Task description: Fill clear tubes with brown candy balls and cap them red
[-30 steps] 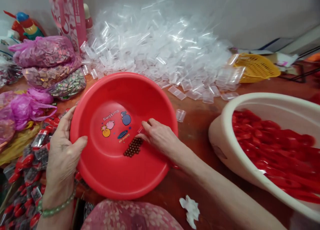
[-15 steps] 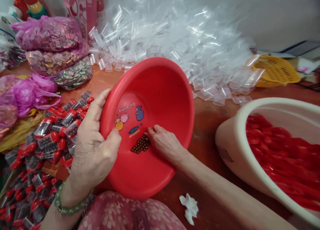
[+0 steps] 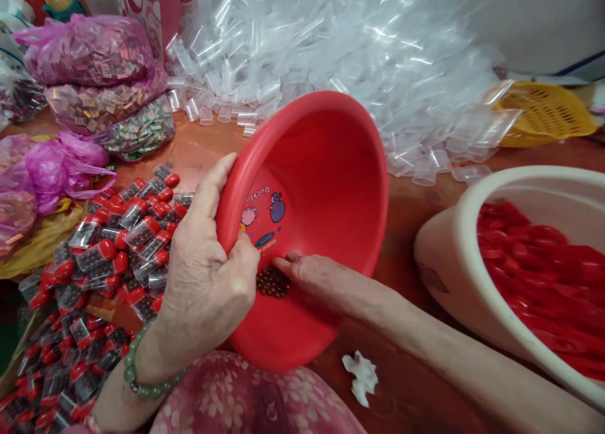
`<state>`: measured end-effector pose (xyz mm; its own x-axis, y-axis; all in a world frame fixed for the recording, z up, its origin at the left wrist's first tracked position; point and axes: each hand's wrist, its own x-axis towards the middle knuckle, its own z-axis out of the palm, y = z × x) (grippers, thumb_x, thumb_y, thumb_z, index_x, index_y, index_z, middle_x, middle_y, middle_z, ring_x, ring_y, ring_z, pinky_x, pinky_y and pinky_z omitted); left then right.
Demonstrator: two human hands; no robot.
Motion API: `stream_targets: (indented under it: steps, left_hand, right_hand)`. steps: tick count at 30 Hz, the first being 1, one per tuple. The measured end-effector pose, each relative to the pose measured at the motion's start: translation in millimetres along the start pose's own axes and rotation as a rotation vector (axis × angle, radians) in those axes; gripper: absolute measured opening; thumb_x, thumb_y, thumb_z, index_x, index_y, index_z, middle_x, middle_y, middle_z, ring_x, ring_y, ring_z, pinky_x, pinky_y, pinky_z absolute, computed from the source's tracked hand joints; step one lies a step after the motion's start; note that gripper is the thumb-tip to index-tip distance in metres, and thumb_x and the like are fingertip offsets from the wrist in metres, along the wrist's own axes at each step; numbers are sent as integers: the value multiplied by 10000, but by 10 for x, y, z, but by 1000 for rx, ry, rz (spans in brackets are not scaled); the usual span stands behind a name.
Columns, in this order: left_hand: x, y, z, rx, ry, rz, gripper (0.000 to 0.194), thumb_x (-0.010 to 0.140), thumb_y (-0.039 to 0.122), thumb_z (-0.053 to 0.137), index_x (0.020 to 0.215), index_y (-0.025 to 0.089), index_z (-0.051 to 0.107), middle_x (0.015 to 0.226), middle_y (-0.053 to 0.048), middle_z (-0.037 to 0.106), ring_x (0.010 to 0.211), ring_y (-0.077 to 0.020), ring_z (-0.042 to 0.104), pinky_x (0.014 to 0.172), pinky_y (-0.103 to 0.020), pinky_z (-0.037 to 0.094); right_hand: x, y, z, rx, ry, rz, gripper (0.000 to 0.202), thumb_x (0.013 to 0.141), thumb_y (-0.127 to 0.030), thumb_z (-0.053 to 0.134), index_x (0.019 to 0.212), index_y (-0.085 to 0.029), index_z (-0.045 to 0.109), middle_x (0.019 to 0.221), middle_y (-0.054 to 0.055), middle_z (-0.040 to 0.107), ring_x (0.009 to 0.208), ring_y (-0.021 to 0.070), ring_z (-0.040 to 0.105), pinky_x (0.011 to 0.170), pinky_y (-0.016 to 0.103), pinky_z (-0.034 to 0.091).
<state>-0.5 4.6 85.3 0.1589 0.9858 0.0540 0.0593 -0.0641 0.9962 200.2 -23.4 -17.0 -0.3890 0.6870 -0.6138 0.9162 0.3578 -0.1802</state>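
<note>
My left hand [image 3: 210, 257] grips the near-left rim of a red plastic basin [image 3: 331, 169], thumb inside and fingers outside. The basin is tilted up, its inside turned toward me, with printed cartoon ducklings and lettering on its bottom. A small heap of brown shiny beads [image 3: 273, 283] lies low in it. My right hand [image 3: 309, 273] reaches inside over the right lip, fingers curled together at the edge of the beads. Whether a bead sits between those fingertips is hidden.
Left lies a pile of red-capped clear tubes [image 3: 142, 232] filled with dark beads, below pink plastic bags [image 3: 99, 50]. Behind is a heap of clear empty tubes [image 3: 302, 50]. At right stand a white tub [image 3: 439, 239] of red caps and a yellow basket [image 3: 543, 106]. Crumpled tissue [image 3: 362, 377] lies in front.
The basin and both hands have shifted right in the view, and the basin has turned more sideways. The beads are more gathered beside my left thumb. My right fingers stay by the beads.
</note>
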Motion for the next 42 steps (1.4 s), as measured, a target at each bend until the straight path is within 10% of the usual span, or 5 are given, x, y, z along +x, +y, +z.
stream_targets:
  steps: [10,28,42]
  left_hand:
    - [-13,32,9,87,-19,32,639,753,29,524,1346,261,485,1430,29,522,1424,-298,364,1193,-475,350]
    - [-57,-42,-11,142,17,20,640,771,80,506,1375,282,447,1457,34,489,1431,-287,354,1206,-462,319]
    - [1,-201,-77,128,10,82,621,792,68,525,1382,243,440,1451,-19,497,1383,-277,430,1178,-422,380]
  right_hand:
    - [38,-34,12,-25,42,-273,272,879,-87,432,1069,-158,614,1055,93,632,727,172,608,611,299,361]
    - [223,-299,-218,667,94,-659,296,764,-85,570,1058,-118,588,1016,87,611,820,151,575,754,269,465]
    - [240,-303,-224,955,70,-746,245,758,-82,572,996,-132,596,886,28,580,702,103,504,655,236,441]
